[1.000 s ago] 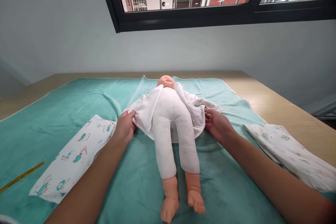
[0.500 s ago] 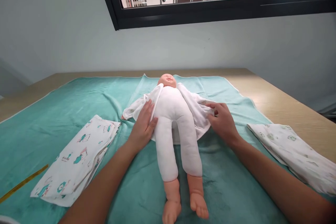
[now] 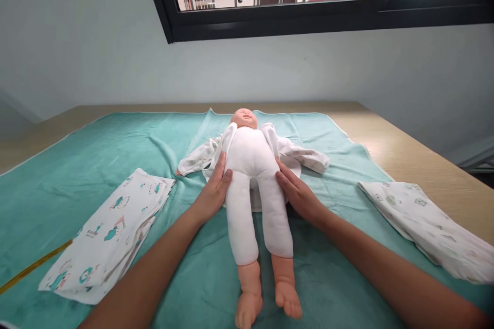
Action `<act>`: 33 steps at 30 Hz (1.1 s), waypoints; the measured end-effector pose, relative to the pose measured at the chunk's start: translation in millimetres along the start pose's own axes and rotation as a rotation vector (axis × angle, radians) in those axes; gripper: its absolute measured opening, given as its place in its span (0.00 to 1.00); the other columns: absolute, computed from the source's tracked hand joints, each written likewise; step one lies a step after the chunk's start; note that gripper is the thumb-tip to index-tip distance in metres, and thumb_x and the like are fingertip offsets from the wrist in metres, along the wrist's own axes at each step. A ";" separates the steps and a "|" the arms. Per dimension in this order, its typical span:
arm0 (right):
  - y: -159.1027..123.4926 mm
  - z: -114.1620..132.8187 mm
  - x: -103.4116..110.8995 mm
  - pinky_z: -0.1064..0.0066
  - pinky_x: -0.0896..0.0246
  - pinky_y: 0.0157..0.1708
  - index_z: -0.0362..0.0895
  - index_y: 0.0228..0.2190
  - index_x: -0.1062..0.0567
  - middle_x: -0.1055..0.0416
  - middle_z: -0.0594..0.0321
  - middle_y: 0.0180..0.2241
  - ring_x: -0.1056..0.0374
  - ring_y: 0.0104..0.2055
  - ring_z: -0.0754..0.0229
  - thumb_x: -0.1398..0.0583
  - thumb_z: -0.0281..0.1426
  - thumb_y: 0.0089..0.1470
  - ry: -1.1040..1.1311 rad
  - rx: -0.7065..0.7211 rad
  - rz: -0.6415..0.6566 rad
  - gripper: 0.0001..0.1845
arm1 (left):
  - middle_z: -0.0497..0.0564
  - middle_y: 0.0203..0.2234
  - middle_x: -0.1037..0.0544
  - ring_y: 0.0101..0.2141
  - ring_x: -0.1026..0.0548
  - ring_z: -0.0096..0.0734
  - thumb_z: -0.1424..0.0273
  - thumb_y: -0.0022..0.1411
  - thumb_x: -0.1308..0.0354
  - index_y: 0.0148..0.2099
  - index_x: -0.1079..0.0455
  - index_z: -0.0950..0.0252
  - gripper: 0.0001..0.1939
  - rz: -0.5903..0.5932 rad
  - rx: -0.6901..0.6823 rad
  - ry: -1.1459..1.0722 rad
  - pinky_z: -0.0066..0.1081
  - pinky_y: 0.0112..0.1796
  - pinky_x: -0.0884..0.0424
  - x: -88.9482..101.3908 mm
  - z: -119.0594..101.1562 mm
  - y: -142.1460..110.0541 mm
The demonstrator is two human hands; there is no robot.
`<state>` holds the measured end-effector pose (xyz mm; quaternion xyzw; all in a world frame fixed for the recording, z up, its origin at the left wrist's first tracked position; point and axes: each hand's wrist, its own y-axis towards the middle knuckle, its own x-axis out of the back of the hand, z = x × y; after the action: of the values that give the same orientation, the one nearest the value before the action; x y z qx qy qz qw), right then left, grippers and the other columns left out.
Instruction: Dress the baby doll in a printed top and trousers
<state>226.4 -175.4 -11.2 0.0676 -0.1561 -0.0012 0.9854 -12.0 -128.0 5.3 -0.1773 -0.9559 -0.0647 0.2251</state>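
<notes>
A baby doll (image 3: 247, 151) with a white cloth body lies face up, its feet toward me. Around its arms and shoulders is a white baby jacket (image 3: 309, 159) with small prints, its front spread apart and part of it under the body. My left hand (image 3: 214, 190) rests against the doll's hip on the left, fingers stretched out along the side. On the other hip lies my right hand (image 3: 299, 190), its fingers also extended and pressing the side. Neither hand pinches the jacket; the undersides of both hands are hidden.
A teal blanket (image 3: 127, 149) covers much of the wooden table (image 3: 405, 149). To the left are a folded printed cloth (image 3: 111, 231) and a yellow strip (image 3: 34, 270). Another folded printed garment or cloth (image 3: 428, 226) lies right. Behind stand a wall and a barred window (image 3: 270, 20).
Both hands have let go of the jacket's side edges and moved inward to the doll's hips, the left hand first. The jacket's flaps now lie back, showing both sleeves.
</notes>
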 end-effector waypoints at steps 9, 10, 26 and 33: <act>-34.0 20.7 47.9 0.53 0.45 0.62 0.52 0.54 0.29 0.37 0.60 0.62 0.43 0.65 0.49 0.42 0.42 0.61 -0.441 0.164 -0.176 0.21 | 0.57 0.66 0.38 0.66 0.42 0.46 0.54 0.68 0.52 0.65 0.39 0.63 0.30 -0.244 0.070 0.046 0.45 0.65 0.48 11.9 22.8 13.4; -46.3 24.0 63.4 0.53 0.43 0.62 0.52 0.52 0.28 0.36 0.60 0.62 0.41 0.64 0.49 0.43 0.41 0.61 -0.528 0.174 -0.200 0.19 | 0.58 0.63 0.34 0.63 0.37 0.47 0.54 0.67 0.50 0.63 0.37 0.63 0.28 -0.276 0.055 0.035 0.46 0.63 0.44 13.2 22.9 13.0; -235.6 -18.4 209.0 0.51 0.37 0.54 0.51 0.51 0.26 0.28 0.56 0.54 0.33 0.55 0.45 0.45 0.40 0.59 -0.881 -0.241 -0.362 0.20 | 0.54 0.50 0.25 0.53 0.28 0.42 0.69 0.67 0.49 0.51 0.31 0.59 0.12 -0.365 -0.617 0.351 0.46 0.56 0.33 -5.1 -10.6 -21.2; -184.5 60.4 168.2 0.64 0.35 0.29 0.51 0.42 0.23 0.24 0.60 0.36 0.29 0.35 0.50 0.38 0.45 0.55 -0.571 -0.182 -0.636 0.17 | 0.51 0.48 0.24 0.50 0.25 0.38 0.68 0.67 0.47 0.50 0.30 0.59 0.11 -0.184 -0.559 0.170 0.40 0.51 0.28 -33.2 -66.7 -47.0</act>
<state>371.3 -370.2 72.7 0.0221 -0.3930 -0.3369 0.8553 25.6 -195.6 47.6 -0.1390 -0.8909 -0.3598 0.2399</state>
